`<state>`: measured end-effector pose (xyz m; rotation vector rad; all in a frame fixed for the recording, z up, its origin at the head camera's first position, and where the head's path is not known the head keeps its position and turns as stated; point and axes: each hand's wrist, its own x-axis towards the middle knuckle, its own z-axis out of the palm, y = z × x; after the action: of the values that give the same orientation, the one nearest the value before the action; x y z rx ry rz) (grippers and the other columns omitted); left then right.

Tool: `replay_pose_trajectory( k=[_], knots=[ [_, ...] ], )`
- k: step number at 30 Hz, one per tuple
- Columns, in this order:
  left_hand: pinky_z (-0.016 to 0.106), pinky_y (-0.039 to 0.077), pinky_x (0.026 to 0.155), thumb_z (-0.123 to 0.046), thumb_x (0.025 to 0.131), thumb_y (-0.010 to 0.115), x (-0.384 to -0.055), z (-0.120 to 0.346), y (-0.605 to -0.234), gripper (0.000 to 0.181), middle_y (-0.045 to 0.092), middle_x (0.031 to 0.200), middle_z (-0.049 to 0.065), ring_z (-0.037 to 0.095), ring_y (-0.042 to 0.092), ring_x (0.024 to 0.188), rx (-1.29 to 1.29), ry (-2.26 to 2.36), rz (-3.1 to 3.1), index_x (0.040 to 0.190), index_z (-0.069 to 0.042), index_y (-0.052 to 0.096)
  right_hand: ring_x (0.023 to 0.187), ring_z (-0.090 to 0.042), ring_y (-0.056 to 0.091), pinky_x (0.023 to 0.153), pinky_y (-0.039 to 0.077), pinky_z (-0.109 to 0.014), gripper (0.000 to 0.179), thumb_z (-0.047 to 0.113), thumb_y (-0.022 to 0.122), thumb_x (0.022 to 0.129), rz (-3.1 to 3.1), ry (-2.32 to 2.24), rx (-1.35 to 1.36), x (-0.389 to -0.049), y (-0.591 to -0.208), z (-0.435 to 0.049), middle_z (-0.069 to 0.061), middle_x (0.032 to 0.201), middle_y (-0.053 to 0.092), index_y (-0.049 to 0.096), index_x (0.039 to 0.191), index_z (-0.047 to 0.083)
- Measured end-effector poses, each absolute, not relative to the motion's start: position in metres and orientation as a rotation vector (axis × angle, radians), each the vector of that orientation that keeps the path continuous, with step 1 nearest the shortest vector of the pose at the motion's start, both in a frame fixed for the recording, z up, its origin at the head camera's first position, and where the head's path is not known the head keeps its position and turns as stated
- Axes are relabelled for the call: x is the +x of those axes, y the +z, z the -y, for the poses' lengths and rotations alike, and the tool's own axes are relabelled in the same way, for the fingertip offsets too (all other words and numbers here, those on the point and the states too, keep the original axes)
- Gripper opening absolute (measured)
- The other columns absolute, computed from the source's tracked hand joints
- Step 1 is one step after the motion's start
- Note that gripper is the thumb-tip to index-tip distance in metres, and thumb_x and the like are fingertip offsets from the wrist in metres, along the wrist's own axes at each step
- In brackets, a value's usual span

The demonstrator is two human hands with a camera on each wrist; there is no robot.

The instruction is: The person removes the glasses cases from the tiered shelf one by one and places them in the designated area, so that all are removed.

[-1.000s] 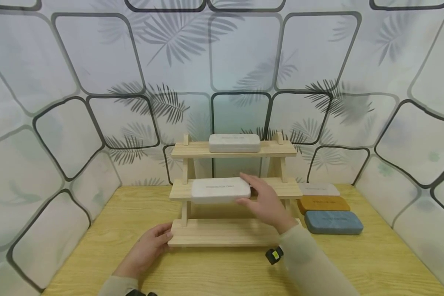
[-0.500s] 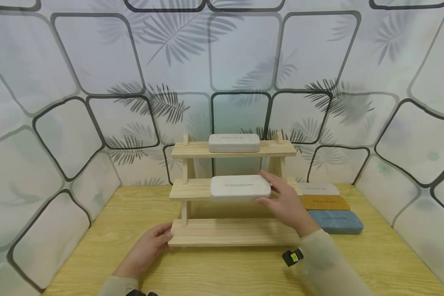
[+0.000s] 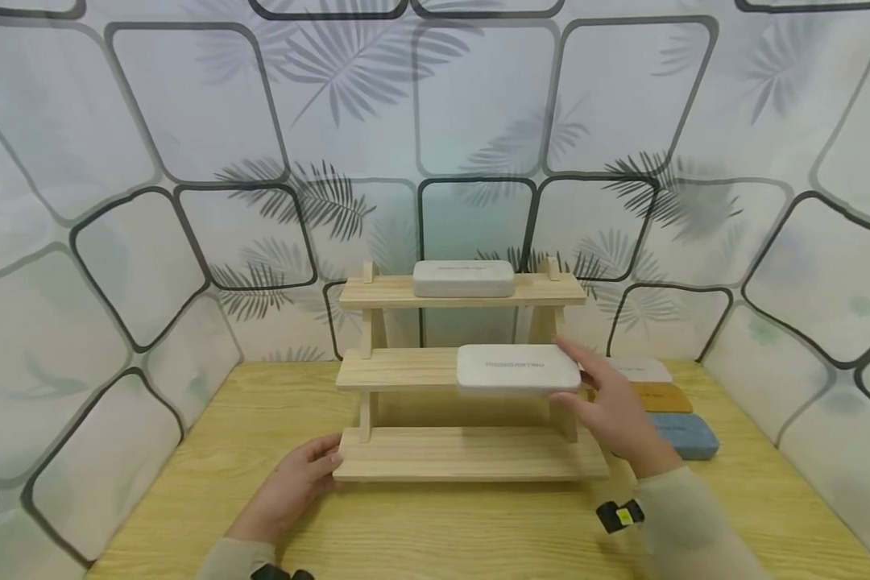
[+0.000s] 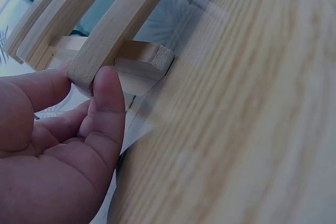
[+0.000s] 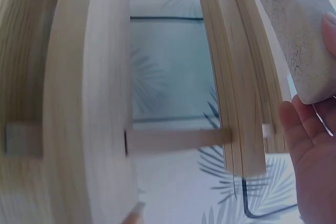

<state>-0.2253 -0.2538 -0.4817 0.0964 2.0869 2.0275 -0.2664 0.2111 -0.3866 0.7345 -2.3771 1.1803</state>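
Observation:
My right hand grips a white glasses case with printed lettering by its right end, thumb in front and fingers behind. The case is level and overlaps the right part of the middle shelf of a three-tier wooden display stand. In the right wrist view the case tilts across the upper right corner, fingers at its lower end. Low on the left, my left hand holds the end of the bottom shelf. The left wrist view shows thumb and forefinger pinching that board end.
Another white case lies on the top shelf. At right on the wood-grain table lie a blue case, an orange case and a whitish case, partly behind my right hand. Patterned cloth surrounds the table.
My right hand has carried the white glasses case rightward, from the left half of the middle shelf to its right end. My left hand keeps its hold on the stand.

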Motion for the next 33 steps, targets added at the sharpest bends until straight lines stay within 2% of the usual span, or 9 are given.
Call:
replay_pose_trajectory(
  k=[7, 10, 16, 23, 28, 33],
  knots=[
    [0.038, 0.054, 0.090, -0.023, 0.107, 0.055, -0.227, 0.255, -0.483, 0.063, 0.047, 0.144, 0.029, 0.027, 0.059, 0.117, 0.112, 2.027, -2.080, 0.151, 0.014, 0.030, 0.129, -0.004, 0.044, 0.097, 0.038, -0.007, 0.079, 0.008, 0.078, 0.090, 2.369, 1.173, 0.736, -0.262, -0.390, -0.233, -0.014, 0.155, 0.042, 0.038, 0.157, 0.011],
    [0.038, 0.054, 0.090, -0.023, 0.107, 0.055, -0.227, 0.255, -0.483, 0.064, 0.047, 0.144, 0.029, 0.027, 0.059, 0.117, 0.122, 2.025, -2.079, 0.151, 0.014, 0.029, 0.126, 0.001, 0.044, 0.095, 0.039, -0.007, 0.079, 0.005, 0.078, 0.090, 2.365, 1.195, 0.737, -0.259, -0.390, -0.240, -0.016, 0.155, 0.041, 0.037, 0.158, 0.010],
    [0.038, 0.055, 0.090, -0.022, 0.106, 0.056, -0.227, 0.255, -0.483, 0.064, 0.048, 0.142, 0.029, 0.027, 0.060, 0.115, 0.112, 2.026, -2.081, 0.151, 0.015, 0.029, 0.118, 0.005, 0.049, 0.090, 0.042, -0.007, 0.083, 0.005, 0.077, 0.090, 2.382, 1.188, 0.710, -0.253, -0.389, -0.253, -0.014, 0.155, 0.042, 0.033, 0.160, 0.017],
    [0.038, 0.055, 0.089, -0.022, 0.106, 0.057, -0.226, 0.255, -0.483, 0.064, 0.048, 0.142, 0.029, 0.027, 0.060, 0.115, 0.085, 2.028, -2.093, 0.150, 0.015, 0.030, 0.113, 0.007, 0.053, 0.077, 0.054, -0.016, 0.086, 0.008, 0.077, 0.091, 2.410, 1.209, 0.642, -0.246, -0.390, -0.263, -0.012, 0.155, 0.043, 0.031, 0.161, 0.027],
    [0.037, 0.055, 0.088, -0.023, 0.106, 0.056, -0.225, 0.255, -0.482, 0.065, 0.048, 0.142, 0.030, 0.027, 0.060, 0.114, 0.100, 2.020, -2.093, 0.150, 0.017, 0.029, 0.113, 0.012, 0.049, 0.080, 0.049, -0.011, 0.084, 0.016, 0.075, 0.094, 2.464, 1.120, 0.599, -0.241, -0.389, -0.272, -0.011, 0.157, 0.040, 0.027, 0.162, 0.028],
    [0.038, 0.054, 0.090, -0.023, 0.106, 0.056, -0.225, 0.254, -0.482, 0.064, 0.049, 0.141, 0.029, 0.027, 0.059, 0.115, 0.102, 2.015, -2.091, 0.150, 0.015, 0.030, 0.113, 0.014, 0.050, 0.085, 0.043, -0.006, 0.084, 0.013, 0.077, 0.092, 2.446, 1.069, 0.599, -0.237, -0.392, -0.282, -0.009, 0.156, 0.043, 0.031, 0.161, 0.025]
  ],
)
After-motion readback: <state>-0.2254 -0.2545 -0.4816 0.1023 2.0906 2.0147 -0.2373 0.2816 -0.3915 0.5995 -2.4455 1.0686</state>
